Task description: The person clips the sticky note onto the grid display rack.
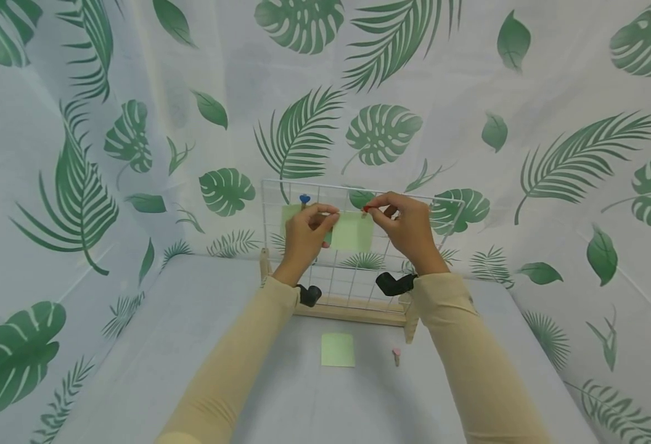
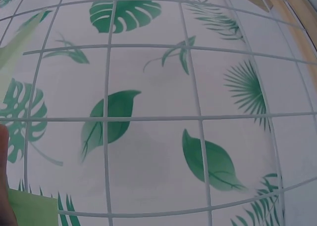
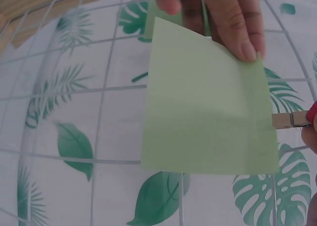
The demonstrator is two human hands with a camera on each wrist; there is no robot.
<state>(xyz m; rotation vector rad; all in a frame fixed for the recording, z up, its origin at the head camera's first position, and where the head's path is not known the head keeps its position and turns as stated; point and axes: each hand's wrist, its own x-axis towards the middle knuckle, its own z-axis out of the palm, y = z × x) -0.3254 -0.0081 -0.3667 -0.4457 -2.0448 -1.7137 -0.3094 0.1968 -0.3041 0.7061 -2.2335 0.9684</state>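
Note:
A light green paper note (image 1: pixel 353 232) is held against the upper part of a white wire grid (image 1: pixel 348 287). My left hand (image 1: pixel 305 237) pinches it by a top corner between thumb and fingers. In my right hand (image 1: pixel 411 231) is a small wooden clothespin (image 3: pixel 283 120) with a red top, its tip right at the note's edge in the right wrist view. Left of the held note, another green note (image 1: pixel 289 214) hangs on the grid beneath a clothespin with a blue top (image 1: pixel 304 198), partly hidden by my left hand.
The grid stands in a wooden base (image 1: pixel 353 313) on a white-covered table (image 1: pixel 203 357). In front of it lie a green note (image 1: pixel 338 349) and a clothespin with a pink top (image 1: pixel 396 356). A leaf-printed curtain (image 1: pixel 442 92) hangs behind and along both sides.

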